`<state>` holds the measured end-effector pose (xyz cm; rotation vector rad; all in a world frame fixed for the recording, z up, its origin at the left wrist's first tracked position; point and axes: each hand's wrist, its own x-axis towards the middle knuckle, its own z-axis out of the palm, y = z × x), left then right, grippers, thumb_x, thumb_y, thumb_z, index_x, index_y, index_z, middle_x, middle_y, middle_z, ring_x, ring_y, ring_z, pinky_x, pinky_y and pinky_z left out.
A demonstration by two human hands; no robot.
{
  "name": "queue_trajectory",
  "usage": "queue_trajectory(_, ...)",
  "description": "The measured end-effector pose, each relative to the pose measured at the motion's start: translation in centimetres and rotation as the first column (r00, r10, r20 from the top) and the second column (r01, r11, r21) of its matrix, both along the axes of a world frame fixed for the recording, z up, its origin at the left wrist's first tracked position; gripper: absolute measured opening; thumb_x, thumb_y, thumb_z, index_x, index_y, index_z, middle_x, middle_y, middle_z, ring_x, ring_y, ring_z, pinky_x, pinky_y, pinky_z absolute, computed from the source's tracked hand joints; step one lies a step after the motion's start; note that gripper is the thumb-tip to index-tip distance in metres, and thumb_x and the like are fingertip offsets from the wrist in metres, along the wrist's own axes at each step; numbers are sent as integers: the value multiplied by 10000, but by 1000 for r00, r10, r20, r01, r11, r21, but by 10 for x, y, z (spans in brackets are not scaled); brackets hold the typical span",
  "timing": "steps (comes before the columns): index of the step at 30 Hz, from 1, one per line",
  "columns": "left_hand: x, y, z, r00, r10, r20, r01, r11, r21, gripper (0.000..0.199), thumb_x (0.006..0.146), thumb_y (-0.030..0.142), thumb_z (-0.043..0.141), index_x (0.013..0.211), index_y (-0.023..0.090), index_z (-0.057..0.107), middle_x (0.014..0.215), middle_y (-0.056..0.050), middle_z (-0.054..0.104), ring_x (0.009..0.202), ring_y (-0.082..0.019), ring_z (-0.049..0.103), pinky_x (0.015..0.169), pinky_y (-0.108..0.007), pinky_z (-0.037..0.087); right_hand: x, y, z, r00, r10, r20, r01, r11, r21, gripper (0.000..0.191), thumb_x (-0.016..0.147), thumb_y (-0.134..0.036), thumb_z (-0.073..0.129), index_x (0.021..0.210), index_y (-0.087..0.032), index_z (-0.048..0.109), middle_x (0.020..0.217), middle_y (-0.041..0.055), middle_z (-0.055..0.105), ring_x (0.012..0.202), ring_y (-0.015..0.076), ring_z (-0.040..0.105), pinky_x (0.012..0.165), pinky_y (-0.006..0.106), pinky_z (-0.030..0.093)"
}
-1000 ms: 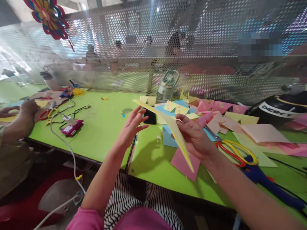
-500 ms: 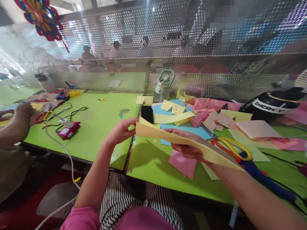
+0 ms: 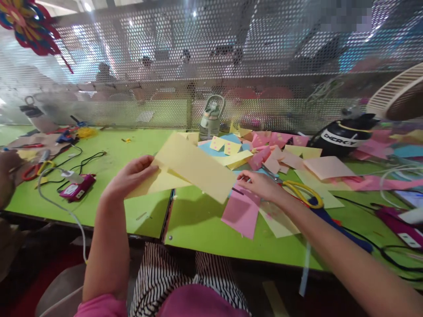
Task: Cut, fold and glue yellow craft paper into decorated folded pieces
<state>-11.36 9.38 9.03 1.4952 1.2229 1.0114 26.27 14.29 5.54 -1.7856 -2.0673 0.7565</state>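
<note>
My left hand pinches the left edge of a folded yellow paper sheet and holds it tilted above the green table. My right hand hovers off the sheet, just past its lower right corner, fingers loosely apart with nothing in them. It is above a pink sheet and beside the yellow-handled scissors. A heap of coloured paper pieces lies behind both hands.
A green water bottle stands against the perforated metal screen. A black bag and a fan sit at the right. A pink device with a white cable lies left, near another person's hand.
My right hand has let go of the yellow sheet and dropped toward the table. The left hand now carries the sheet alone, turned flatter toward me. The view has shifted right.
</note>
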Motion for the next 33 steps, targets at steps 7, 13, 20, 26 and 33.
queue_trajectory(7, 1, 15, -29, 814, -281, -508, 287, 956, -68, 295, 880, 466, 535, 915, 211, 679, 786, -23, 697, 666, -163, 628, 579, -235, 472, -17, 5, -17, 982, 79, 174, -81, 997, 8, 189, 882, -366, 650, 866, -177, 655, 933, 50, 680, 846, 186, 634, 749, 352, 524)
queue_trajectory(13, 16, 11, -39, 717, -25, -697, 152, 981, 122, 391, 889, 300, 528, 1263, 216, 604, 1307, -126, 638, 1215, -298, 567, 1021, -465, 423, -4, -43, 6, 999, 27, 30, -29, 999, 44, 261, 861, -499, 548, 804, -246, 570, 816, 34, 701, 783, 228, 661, 645, 332, 476)
queue_trajectory(20, 95, -50, -67, 396, -361, -845, 682, 731, 7, 654, 830, 365, 713, 1427, 243, 475, 1548, -102, 426, 1434, -313, 367, 1168, -511, 297, -4, -136, -12, 889, -122, -440, 29, 977, -212, 381, 805, -621, 634, 847, -250, 557, 699, 8, 618, 643, 186, 624, 603, 319, 537)
queue_trajectory(26, 98, -36, -45, 432, -307, -848, 589, 808, 8, 432, 987, 439, 497, 1368, 239, 536, 1370, -65, 618, 1180, -237, 612, 999, -393, 479, -6, -158, -15, 845, -197, -497, 74, 964, -256, 392, 784, -625, 659, 848, -246, 583, 694, -3, 597, 617, 155, 580, 568, 263, 522)
queue_trajectory(33, 102, 35, -32, 172, -310, -935, 552, 817, -169, 529, 797, 148, 681, 1302, 252, 560, 1305, -70, 625, 1232, -282, 513, 1038, -432, 395, -21, -161, -6, 789, -216, -575, 77, 963, -257, 384, 765, -607, 689, 848, -246, 588, 659, -16, 601, 564, 134, 540, 563, 258, 496)
